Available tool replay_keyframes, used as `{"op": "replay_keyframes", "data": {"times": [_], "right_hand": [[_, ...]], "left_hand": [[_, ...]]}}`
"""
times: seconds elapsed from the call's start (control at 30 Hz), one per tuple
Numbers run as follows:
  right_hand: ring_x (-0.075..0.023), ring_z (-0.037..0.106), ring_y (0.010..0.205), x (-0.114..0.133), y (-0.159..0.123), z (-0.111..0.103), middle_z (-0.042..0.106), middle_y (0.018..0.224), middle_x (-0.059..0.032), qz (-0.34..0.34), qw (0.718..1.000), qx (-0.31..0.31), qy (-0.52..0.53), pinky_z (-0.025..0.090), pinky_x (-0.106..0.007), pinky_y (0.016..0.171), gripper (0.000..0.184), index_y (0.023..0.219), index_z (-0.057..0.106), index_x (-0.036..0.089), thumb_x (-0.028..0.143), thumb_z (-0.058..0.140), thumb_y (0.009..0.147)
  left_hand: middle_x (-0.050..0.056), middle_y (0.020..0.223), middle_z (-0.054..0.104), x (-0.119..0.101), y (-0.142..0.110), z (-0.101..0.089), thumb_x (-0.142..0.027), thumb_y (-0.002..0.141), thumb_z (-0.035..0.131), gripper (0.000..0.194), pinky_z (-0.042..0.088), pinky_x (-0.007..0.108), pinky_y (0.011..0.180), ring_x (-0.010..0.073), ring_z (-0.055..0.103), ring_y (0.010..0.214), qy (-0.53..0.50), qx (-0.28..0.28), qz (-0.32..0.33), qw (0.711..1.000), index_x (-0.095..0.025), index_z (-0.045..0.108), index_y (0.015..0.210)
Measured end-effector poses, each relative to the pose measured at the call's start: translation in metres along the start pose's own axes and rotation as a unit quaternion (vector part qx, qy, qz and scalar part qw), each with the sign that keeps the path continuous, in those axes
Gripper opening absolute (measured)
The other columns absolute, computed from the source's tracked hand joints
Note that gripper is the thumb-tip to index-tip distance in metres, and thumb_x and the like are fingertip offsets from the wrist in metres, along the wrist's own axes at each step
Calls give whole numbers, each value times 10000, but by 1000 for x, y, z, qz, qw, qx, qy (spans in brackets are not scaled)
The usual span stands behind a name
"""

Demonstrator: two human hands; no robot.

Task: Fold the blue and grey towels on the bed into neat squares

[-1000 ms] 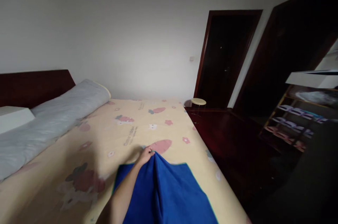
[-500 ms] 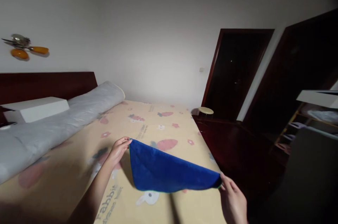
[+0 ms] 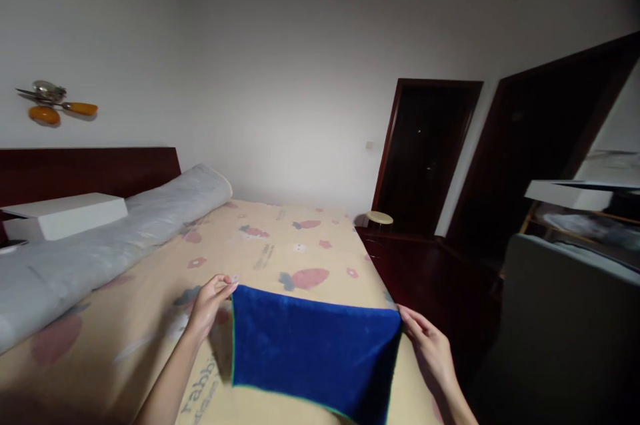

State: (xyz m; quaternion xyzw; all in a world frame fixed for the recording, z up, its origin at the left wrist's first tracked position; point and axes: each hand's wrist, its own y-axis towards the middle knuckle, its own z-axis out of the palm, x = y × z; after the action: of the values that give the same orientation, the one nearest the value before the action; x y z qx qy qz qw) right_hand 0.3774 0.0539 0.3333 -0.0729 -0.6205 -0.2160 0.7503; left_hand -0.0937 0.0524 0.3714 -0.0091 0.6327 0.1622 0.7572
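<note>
A dark blue cloth (image 3: pixel 315 348) with a thin green edge is stretched between my two hands over the bed. My left hand (image 3: pixel 206 305) pinches its upper left corner. At the upper right corner, the fingers of my right hand (image 3: pixel 429 339) are closed on the fabric. The cloth's lower edge hangs down, and its lower right part runs to the bottom of the view. Beneath lies a cream bed sheet (image 3: pixel 275 245) printed with carrots, rabbits and flowers.
A grey rolled bundle (image 3: pixel 150 218) lies along the dark headboard (image 3: pixel 90 171), with a white box (image 3: pixel 83 215) by it. Right of the bed are a round stool (image 3: pixel 380 218), a dark door (image 3: pixel 425 158), a shelf with a white box (image 3: pixel 570 195) and a grey panel (image 3: pixel 565 325).
The cloth has opened from a narrow triangular shape to a wide, hanging rectangle. My right hand has risen and moved slightly left, my left hand has shifted down and left. The view has tilted somewhat.
</note>
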Motion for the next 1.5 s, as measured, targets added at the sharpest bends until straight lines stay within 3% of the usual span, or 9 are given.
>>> {"op": "replay_keyframes", "data": {"times": [0.2, 0.33, 0.43, 0.6, 0.8, 1.27, 1.5], "right_hand": [[-245, 694, 825, 0, -4, 0, 760, 878, -77, 24, 999, 29, -26, 564, -292, 747, 486, 849, 768, 181, 559, 837, 552], [-247, 696, 798, 5, -8, 4, 755, 813, -72, 38, 997, 40, -45, 560, -304, 742, 498, 874, 761, 175, 528, 855, 535], [-251, 698, 838, 7, -11, 4, 759, 834, -76, 38, 997, 45, -57, 553, -311, 790, 540, 949, 756, 173, 517, 856, 544], [-260, 694, 885, 8, -11, 2, 761, 849, -85, 34, 996, 45, -65, 551, -326, 821, 564, 978, 760, 172, 525, 850, 547], [-276, 693, 806, 7, -11, 3, 752, 798, -99, -25, 994, 25, -100, 575, -347, 718, 529, 878, 775, 163, 527, 858, 503], [-273, 692, 796, 3, -10, 2, 749, 813, -86, -72, 987, 7, -141, 572, -358, 731, 460, 782, 757, 194, 583, 818, 544], [-271, 672, 799, -7, -5, -4, 742, 843, -89, -80, 979, -5, -186, 535, -376, 788, 510, 777, 748, 202, 665, 766, 564]], "left_hand": [[-53, 579, 625, 17, 0, -11, -520, 532, 857, 488, 370, 204, 470, 105, 537, 491, 14, -12, -45, 999, -212, 576, 786], [6, 722, 695, 15, -1, -13, -483, 448, 896, 525, 456, 215, 602, 121, 610, 652, 4, -39, -43, 998, -165, 678, 803], [53, 824, 730, 11, -1, -13, -463, 439, 901, 527, 488, 252, 713, 165, 649, 773, 9, -28, -50, 998, -150, 714, 820], [71, 868, 745, 11, -1, -17, -414, 476, 897, 556, 488, 267, 729, 187, 671, 797, 45, 15, -64, 997, -145, 723, 930], [84, 868, 756, 21, 3, -25, -454, 482, 885, 555, 506, 293, 731, 215, 688, 794, 73, 7, -58, 996, -146, 727, 916], [77, 791, 752, 18, 4, -27, -521, 393, 894, 526, 526, 349, 769, 259, 682, 807, 129, -48, -20, 990, -172, 739, 755], [46, 828, 696, 16, 1, -25, -540, 475, 865, 418, 518, 311, 765, 221, 655, 797, 151, -52, 53, 986, -212, 721, 691]]}}
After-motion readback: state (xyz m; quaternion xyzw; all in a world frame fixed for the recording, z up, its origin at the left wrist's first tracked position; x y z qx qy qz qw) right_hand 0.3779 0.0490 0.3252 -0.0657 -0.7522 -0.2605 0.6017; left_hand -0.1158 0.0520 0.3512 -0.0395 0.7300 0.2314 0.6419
